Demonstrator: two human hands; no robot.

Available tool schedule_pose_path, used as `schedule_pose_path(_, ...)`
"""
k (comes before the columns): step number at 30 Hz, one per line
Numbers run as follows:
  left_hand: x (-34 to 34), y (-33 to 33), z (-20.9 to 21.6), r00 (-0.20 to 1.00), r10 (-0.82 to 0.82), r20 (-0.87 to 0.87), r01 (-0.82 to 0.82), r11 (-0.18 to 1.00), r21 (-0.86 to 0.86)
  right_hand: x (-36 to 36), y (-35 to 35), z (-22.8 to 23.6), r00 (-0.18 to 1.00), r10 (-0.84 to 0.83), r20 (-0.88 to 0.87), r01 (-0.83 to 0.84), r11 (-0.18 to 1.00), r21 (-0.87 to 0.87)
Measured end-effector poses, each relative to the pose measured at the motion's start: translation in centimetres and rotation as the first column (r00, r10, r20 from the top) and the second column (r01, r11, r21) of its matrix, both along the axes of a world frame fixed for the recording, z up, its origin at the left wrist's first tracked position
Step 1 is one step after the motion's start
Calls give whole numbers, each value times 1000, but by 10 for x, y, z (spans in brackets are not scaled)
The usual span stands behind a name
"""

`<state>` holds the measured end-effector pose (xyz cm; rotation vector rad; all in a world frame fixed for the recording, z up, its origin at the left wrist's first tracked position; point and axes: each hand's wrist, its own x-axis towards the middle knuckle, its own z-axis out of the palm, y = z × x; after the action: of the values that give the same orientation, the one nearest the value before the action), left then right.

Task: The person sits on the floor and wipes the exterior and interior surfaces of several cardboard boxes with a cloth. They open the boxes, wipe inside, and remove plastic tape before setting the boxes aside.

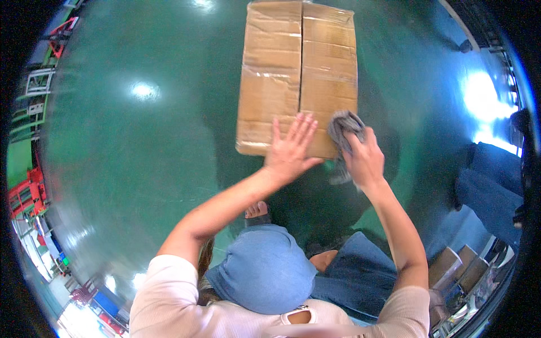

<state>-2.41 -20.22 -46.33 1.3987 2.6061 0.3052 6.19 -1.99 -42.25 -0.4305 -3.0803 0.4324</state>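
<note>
A brown cardboard box (pixel 270 53), wrapped in shiny tape or film, rests on the floor in front of me. A dark seam runs down the middle of its top. My left hand (pixel 291 149) lies flat on the near edge of that top, fingers spread, holding nothing. At the box's near right corner, my right hand (pixel 364 160) grips a bunched grey cloth (pixel 344 125) against the cardboard. One end of the cloth hangs below my fingers. My palm hides part of it.
Glossy green floor (pixel 129 152) surrounds the box. Red metal frames (pixel 31 194) stand along the far left edge. Flat cardboard pieces (pixel 453 267) lean at the lower right. Someone in blue trousers (pixel 490 180) is at the right edge. My knee (pixel 270 270) is close below the box.
</note>
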Motion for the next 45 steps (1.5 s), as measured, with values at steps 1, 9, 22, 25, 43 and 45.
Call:
schedule_pose_path(1, 17, 14, 6, 997, 73, 31, -75, 995, 70, 11, 1, 6, 995, -80, 60, 79, 997, 11)
schedule_pose_path(9, 18, 48, 57, 913, -215, 348, -109, 693, 713, -14, 62, 65, 862, -400, -312, 378, 916, -131)
schedule_pose_path(22, -109, -88, -39, 698, 416, 582, -697, 582, 419, -211, -136, -25, 981, -115, -159, 118, 993, 14)
schedule_pose_path(25, -107, -85, -40, 607, 424, 672, -767, 533, 357, -176, -156, -36, 991, -62, -119, 47, 991, -128)
schedule_pose_path(43, -105, -84, -36, 678, 513, 526, -731, 396, 556, -141, -148, 12, 982, 150, 117, -112, 952, -286)
schedule_pose_path(45, -106, -83, -38, 701, 562, 438, -687, 368, 627, -94, -153, 24, 993, 93, 79, -63, 945, -321)
